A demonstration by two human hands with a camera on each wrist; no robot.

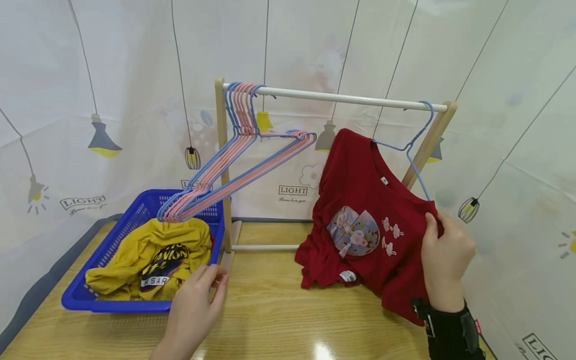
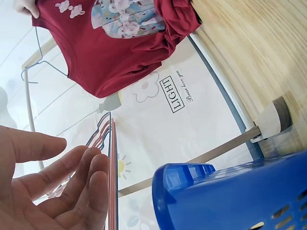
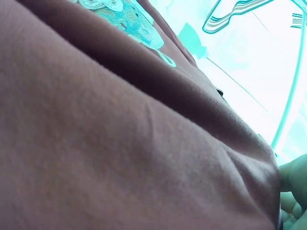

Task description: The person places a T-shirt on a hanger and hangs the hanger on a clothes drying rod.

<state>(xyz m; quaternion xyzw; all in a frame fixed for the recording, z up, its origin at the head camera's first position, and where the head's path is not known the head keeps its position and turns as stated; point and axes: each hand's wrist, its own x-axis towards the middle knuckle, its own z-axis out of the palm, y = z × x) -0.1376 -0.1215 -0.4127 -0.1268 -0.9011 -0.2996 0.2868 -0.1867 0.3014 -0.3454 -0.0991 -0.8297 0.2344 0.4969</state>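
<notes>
The red shirt (image 1: 369, 225) hangs half on a blue hanger (image 1: 416, 145) at the right end of the rack (image 1: 342, 99), with its lower part lying on the desk (image 1: 279, 310); I think it is light, soft and floppy, so it should be held at the shoulder seam. My right hand (image 1: 445, 260) pinches this shoulder cloth with curled fingers. My left hand (image 1: 195, 305) is relaxed, fingers open, holding nothing, beside the blue basket (image 1: 103, 250) with the yellow shirt (image 1: 153, 255).

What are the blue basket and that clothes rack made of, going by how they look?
The blue basket looks like moulded plastic: glossy, with perforated walls. The rack's posts appear to be pale unfinished wood, showing grain. Its white rail is smooth; painted metal or plastic, hard to say.
</notes>
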